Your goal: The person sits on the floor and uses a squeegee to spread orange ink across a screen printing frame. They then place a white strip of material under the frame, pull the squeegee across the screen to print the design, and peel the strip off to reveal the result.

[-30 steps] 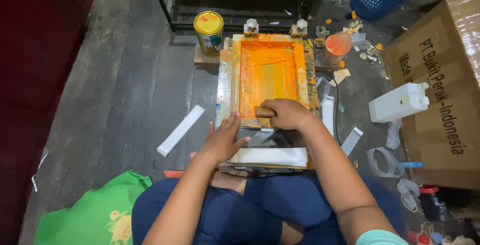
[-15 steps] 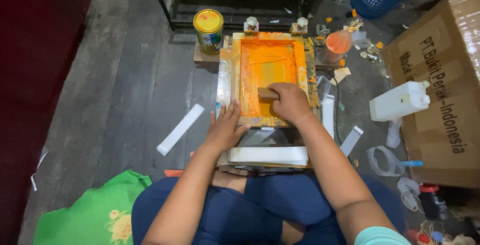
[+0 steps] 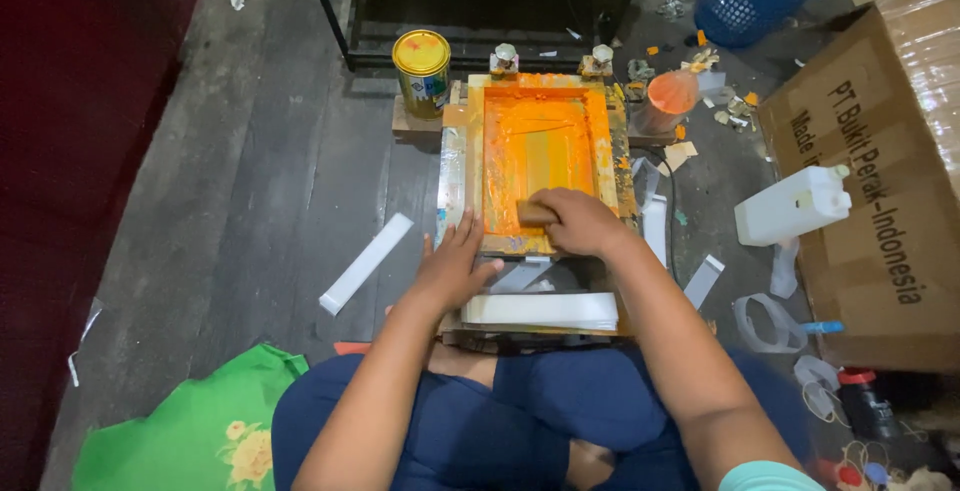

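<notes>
I sit on the floor before a wooden screen-printing frame whose mesh is covered in orange ink. My right hand grips a small wooden squeegee resting on the mesh near the frame's near edge. The fingers of my left hand are spread and press flat on the frame's near left corner. A stack of white strips lies just in front of the frame, above my knees.
A yellow-lidded can and an orange cup stand by the frame's far corners. To the right are a white jug and a cardboard box. A loose white strip lies left; a green bag is near left.
My right hand pushed the squeegee a little away across the mesh, then drew it back to the near edge. My left hand shifted slightly up onto the frame's corner.
</notes>
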